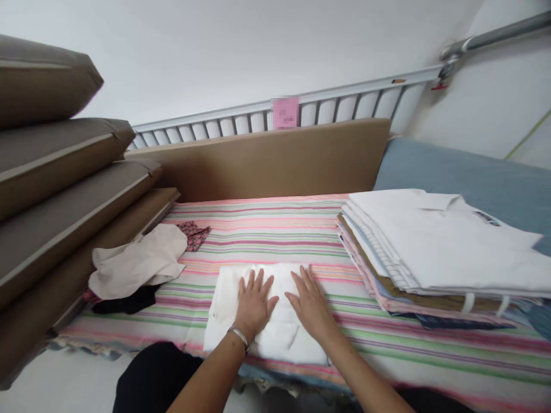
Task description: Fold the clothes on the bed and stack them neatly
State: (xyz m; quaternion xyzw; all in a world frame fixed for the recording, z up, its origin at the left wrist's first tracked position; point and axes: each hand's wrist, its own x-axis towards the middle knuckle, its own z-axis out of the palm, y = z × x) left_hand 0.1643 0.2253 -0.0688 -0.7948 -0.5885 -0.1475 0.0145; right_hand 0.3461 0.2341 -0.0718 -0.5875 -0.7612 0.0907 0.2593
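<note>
A folded white garment (275, 338) lies flat on the striped sheet (267, 232) right in front of me. My left hand (255, 304) rests palm down on its upper left part, fingers spread, with a silver bangle at the wrist. On the upper right part lies my right hand (310, 307), also flat with fingers apart. Neither hand grips the cloth. Parts of the garment are hidden beneath both hands.
To the right stands a stack of folded clothes (430, 252), white on top. At the left lie a crumpled pale garment (140, 258), black cloth (127, 299) and patterned cloth (194, 234). Thick brown cushions (77, 172) pile up there. A brown board-like cushion (271, 163) leans before the radiator (215, 127).
</note>
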